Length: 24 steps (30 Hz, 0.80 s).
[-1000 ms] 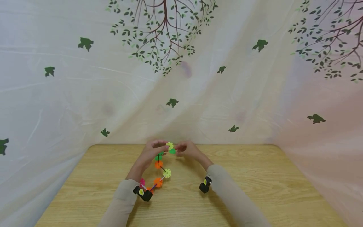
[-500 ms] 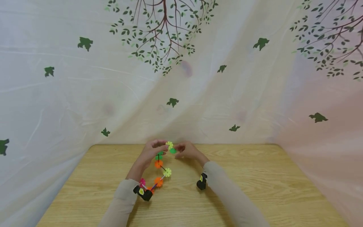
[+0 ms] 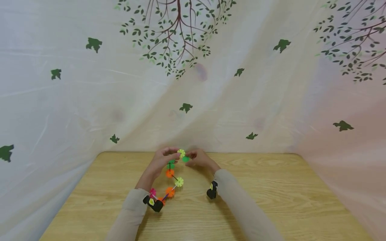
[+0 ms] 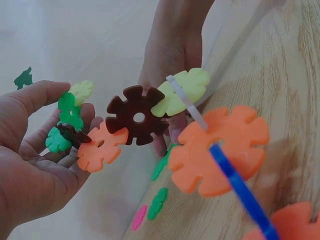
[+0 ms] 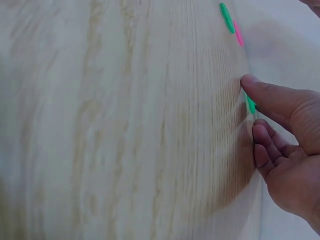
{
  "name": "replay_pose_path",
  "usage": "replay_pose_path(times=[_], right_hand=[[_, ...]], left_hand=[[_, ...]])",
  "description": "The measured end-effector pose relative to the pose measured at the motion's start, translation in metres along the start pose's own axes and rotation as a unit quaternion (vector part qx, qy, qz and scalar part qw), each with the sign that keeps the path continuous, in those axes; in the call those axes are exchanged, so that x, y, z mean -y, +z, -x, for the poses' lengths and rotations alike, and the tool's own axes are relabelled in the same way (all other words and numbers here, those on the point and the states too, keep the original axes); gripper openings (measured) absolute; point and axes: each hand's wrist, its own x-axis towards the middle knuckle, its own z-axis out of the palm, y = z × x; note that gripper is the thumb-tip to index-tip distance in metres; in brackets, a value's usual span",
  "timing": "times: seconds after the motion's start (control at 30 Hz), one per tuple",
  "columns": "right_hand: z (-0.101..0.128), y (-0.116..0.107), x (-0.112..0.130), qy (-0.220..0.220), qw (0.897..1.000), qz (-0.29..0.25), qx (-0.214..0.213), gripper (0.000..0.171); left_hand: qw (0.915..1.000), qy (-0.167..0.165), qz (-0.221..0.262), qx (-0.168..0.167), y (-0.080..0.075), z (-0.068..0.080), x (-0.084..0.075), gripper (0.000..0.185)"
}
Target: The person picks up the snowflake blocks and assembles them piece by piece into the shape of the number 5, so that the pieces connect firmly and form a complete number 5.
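Observation:
A chain of interlocking flower-shaped plastic discs hangs from my left hand. In the left wrist view its discs are yellow, green, brown and orange, with edge-on white and blue ones between. My left thumb and fingers pinch its upper end at a green disc, below a yellow one. At the table's far edge, my right hand has its thumb and fingers around a loose green disc, low against the wood; its index fingertip is partly hidden. In the head view my left sleeve hides the chain's lower end.
Another loose green disc and a pink disc lie along the far edge of the wooden table. Directly behind that edge hangs a pale cloth printed with branches and birds. Black wrist cameras sit on both sleeves.
My right forearm has shifted a little to the left, and the green disc at the right fingers has slid slightly rightward. The left hand and chain keep their place; the head view has moved slightly.

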Motion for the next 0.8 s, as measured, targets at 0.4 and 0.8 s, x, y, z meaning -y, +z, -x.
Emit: replay_pose_path(times=[0.4,0.8], right_hand=[[-0.0011,-0.0001,0.0011,-0.009,1.000,-0.004,-0.005,0.032],[0.0047,-0.0060,-0.0013,-0.012,0.998,-0.014,0.052,0.027]], left_hand=[[1.0000,0.005,-0.002,0.003,-0.0008,-0.0036,0.0017,0.032],[0.9998,0.015,-0.005,0.014,-0.0017,-0.0006,0.0004,0.037]])
